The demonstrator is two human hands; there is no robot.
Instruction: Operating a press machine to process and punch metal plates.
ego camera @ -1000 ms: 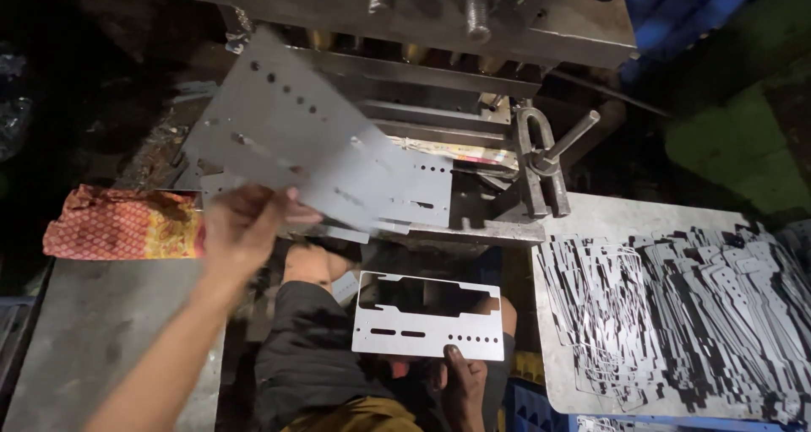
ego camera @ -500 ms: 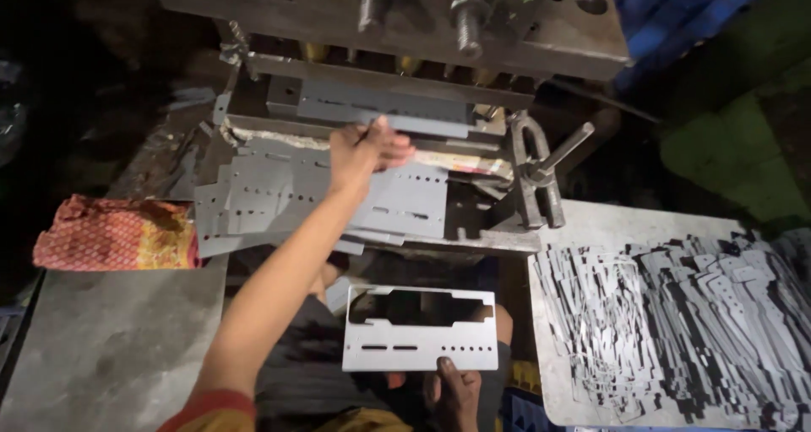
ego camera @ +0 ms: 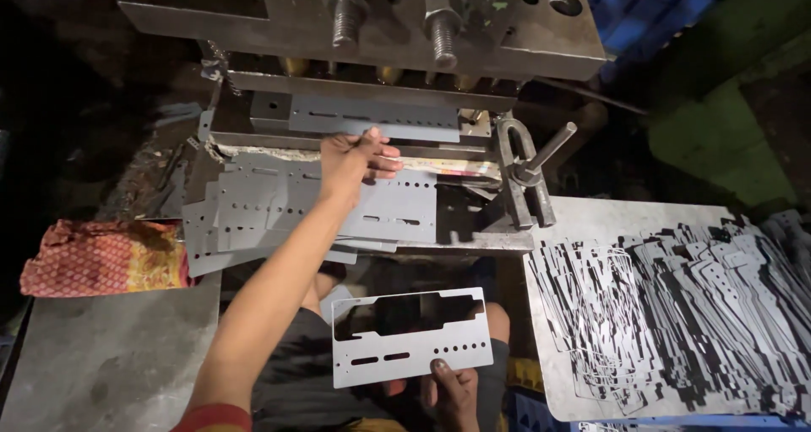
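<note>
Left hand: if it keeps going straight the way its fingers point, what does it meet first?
Probably the press die opening: the left hand lies on the stacked punched sheets, fingers toward the gap. Depth unclear.

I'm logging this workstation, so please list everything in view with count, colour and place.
press: one, dark grey steel, top centre.
blank plates: a stack, count unclear, grey with holes, on the press bed.
punched plate: one, pale grey with cutouts, bottom centre.
scrap strips: a pile, too many to count, grey, on the tray at right.
cloth: one, red patterned, left.
clamp: one, grey, right of the bed.
left hand: on the top blank plate.
right hand: fingers pinching the punched plate's lower edge.
</note>
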